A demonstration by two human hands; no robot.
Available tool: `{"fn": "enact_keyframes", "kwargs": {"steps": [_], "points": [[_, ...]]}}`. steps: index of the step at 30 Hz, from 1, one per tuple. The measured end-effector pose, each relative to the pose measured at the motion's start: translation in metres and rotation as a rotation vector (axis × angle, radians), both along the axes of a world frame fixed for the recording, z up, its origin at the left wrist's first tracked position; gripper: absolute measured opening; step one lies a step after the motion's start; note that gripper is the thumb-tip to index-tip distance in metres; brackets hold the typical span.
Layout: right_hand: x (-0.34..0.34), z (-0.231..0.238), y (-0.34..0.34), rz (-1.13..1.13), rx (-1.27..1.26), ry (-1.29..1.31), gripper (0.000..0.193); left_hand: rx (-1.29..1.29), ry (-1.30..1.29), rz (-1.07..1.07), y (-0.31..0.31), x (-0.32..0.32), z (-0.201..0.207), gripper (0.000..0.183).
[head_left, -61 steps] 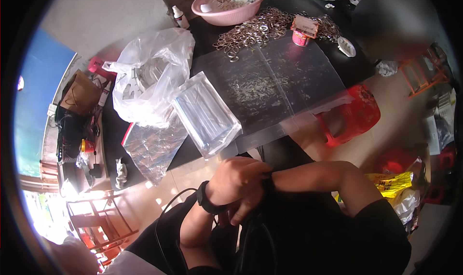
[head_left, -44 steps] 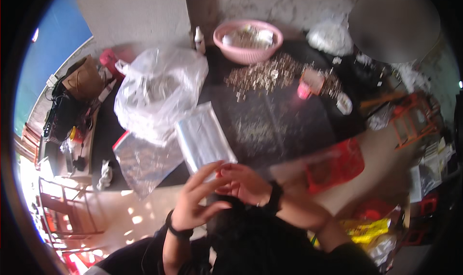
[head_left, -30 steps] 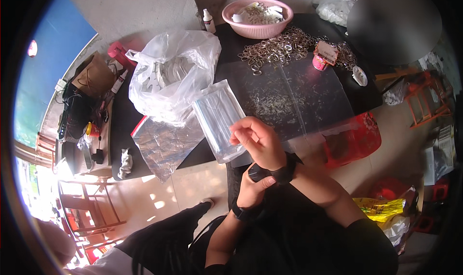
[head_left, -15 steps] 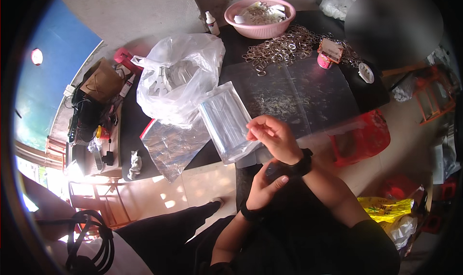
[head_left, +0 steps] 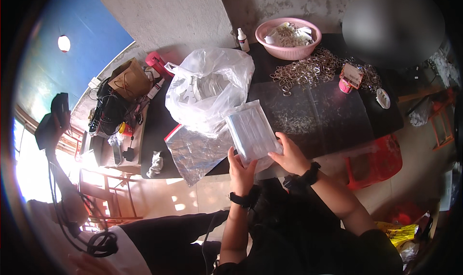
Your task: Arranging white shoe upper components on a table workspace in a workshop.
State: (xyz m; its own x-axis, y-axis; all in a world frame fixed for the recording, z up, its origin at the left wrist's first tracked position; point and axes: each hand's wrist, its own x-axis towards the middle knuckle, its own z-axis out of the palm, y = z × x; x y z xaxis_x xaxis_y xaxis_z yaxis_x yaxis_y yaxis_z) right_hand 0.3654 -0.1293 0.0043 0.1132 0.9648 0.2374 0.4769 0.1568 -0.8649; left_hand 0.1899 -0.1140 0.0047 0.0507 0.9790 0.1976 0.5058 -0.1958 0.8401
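A clear plastic packet (head_left: 253,133) with flat, pale silvery contents lies at the table's near edge. My left hand (head_left: 241,173) grips its lower left corner, thumb on top. At the lower right edge, my right hand (head_left: 292,155) pinches it between thumb and fingers. Just beyond the packet stands a large white translucent plastic bag (head_left: 212,111), open at the top, with shiny flat pieces showing inside. A flat silvery bag with a red edge (head_left: 195,152) lies to the left of my left hand, partly over the table edge.
Loose metal rings (head_left: 308,68) are heaped at the far side beside a pink basket (head_left: 288,52). A pink tin (head_left: 345,85) stands right of them. A red stool (head_left: 378,161) sits at the near right. At the left, another person's hand (head_left: 72,205) is near hanging black cables.
My left hand has moved up from my right wrist to the packet. Both hands now hold its near edge. At the left, a dark device on cables has come into view.
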Motion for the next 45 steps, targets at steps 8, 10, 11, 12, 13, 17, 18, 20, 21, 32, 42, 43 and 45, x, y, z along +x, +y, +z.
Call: {"fn": "enact_keyframes", "kwargs": {"steps": [8, 10, 11, 12, 13, 17, 18, 20, 21, 32, 42, 43, 45], "points": [[0.001, 0.041, -0.007, 0.202, -0.601, 0.735, 0.044, -0.276, -0.754, -0.301, -0.028, -0.018, 0.058, 0.054], [-0.011, 0.053, -0.011, 0.289, -0.317, 0.692, 0.027, -0.451, -0.819, -0.342, -0.036, -0.028, 0.072, 0.047], [-0.015, 0.058, -0.012, 0.276, -0.227, 0.59, 0.023, -0.386, -0.842, -0.302, -0.039, -0.03, 0.076, 0.039], [-0.021, 0.064, -0.012, 0.296, -0.227, 0.585, 0.023, -0.354, -0.876, -0.281, -0.041, -0.035, 0.081, 0.039], [-0.026, 0.07, -0.011, 0.251, -0.145, 0.608, 0.019, -0.375, -0.798, -0.257, -0.042, -0.04, 0.084, 0.037], [-0.042, 0.092, 0.0, 0.143, -0.076, 0.206, 0.028, -0.271, -0.729, -0.113, -0.039, -0.059, 0.091, 0.043], [-0.045, 0.097, 0.004, 0.16, -0.181, 0.334, 0.026, -0.228, -0.778, -0.059, -0.037, -0.063, 0.091, 0.05], [-0.048, 0.103, 0.009, 0.18, -0.19, 0.45, 0.023, -0.061, -0.838, 0.026, -0.038, -0.07, 0.092, 0.058], [-0.048, 0.105, 0.012, 0.214, -0.238, 0.569, 0.023, 0.006, -0.921, -0.081, -0.038, -0.077, 0.093, 0.074], [-0.068, 0.137, 0.006, 0.245, 0.081, 0.157, 0.052, 0.651, 0.127, -0.203, -0.03, -0.108, 0.123, 0.024], [-0.091, 0.168, -0.013, 0.623, 0.377, -0.301, 0.012, 0.416, 0.044, -0.252, -0.055, -0.123, 0.142, 0.02], [-0.09, 0.167, -0.013, 0.621, 0.367, -0.245, 0.011, 0.37, -0.074, -0.273, -0.059, -0.125, 0.138, 0.025], [-0.086, 0.166, -0.008, 0.618, 0.342, -0.171, 0.009, 0.079, -0.603, -0.233, -0.064, -0.127, 0.129, 0.04]]}}
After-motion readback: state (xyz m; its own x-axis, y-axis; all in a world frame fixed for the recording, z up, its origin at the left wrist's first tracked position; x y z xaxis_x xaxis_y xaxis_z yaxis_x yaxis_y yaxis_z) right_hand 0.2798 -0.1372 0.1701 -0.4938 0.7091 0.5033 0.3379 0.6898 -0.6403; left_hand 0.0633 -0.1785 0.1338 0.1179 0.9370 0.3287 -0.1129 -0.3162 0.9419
